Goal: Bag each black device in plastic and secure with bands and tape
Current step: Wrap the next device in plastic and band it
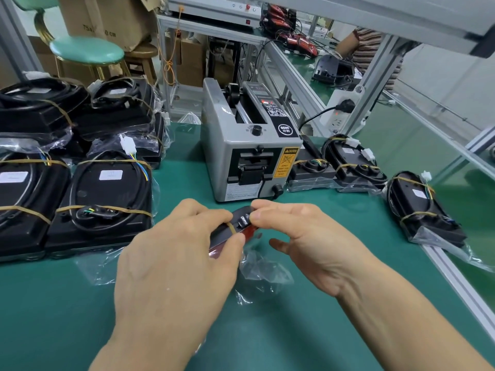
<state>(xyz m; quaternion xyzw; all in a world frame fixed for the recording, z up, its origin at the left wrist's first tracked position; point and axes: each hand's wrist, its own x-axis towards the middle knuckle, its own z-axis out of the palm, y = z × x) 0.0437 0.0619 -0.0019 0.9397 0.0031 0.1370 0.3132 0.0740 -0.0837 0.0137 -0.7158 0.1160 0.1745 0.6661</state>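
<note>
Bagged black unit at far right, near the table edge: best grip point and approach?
Take the bagged black unit across its narrow width, mid-body, between its two rubber bands, coming from above. It lies flat on the green table with the long axis running away from the viewer, so both long sides look free. Avoid the white connector and the loose bag tail nearest the viewer.

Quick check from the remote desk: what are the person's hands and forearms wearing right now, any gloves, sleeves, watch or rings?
Nothing worn that the head view shows. The left hand and right hand are bare, with no gloves, rings or finger cots. Both forearms are bare down to the bottom edge of the picture, with no sleeve cuff, watch or wrist strap visible. Nails are short and unpainted.
</note>
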